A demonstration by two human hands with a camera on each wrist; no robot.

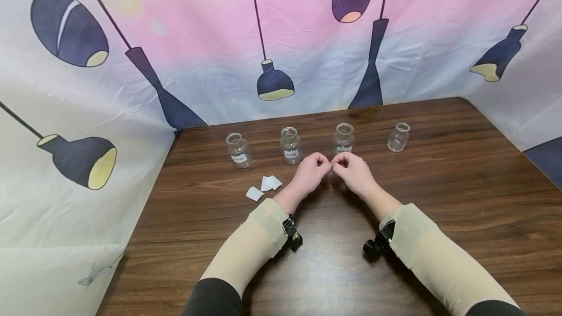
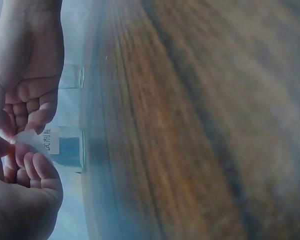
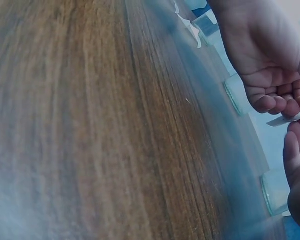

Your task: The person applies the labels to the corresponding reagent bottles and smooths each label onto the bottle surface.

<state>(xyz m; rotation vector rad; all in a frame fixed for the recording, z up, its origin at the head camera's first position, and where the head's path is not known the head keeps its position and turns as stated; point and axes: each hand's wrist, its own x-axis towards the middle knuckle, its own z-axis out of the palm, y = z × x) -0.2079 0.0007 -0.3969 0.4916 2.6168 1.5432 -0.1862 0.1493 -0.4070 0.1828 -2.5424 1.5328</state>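
Note:
Fingertip to fingertip, my left hand (image 1: 311,174) and right hand (image 1: 354,173) pinch a small white paper piece (image 3: 284,120), held up over the table. It looks thin and pale in the left wrist view, mostly covered by the fingers. Right behind the hands stands a clear glass jar (image 1: 344,135) with a printed white label (image 2: 51,140), partly hidden in the head view. To its left are two more labelled jars, the middle jar (image 1: 291,143) and the left jar (image 1: 238,148). At the far right, a smaller-looking glass jar (image 1: 398,138) shows no label.
Several white paper scraps (image 1: 254,193) lie on the brown wooden table (image 1: 210,218), left of my left hand. The jars form a row near the back edge. A printed cloth (image 1: 210,38) with lamp drawings hangs behind and beside the table.

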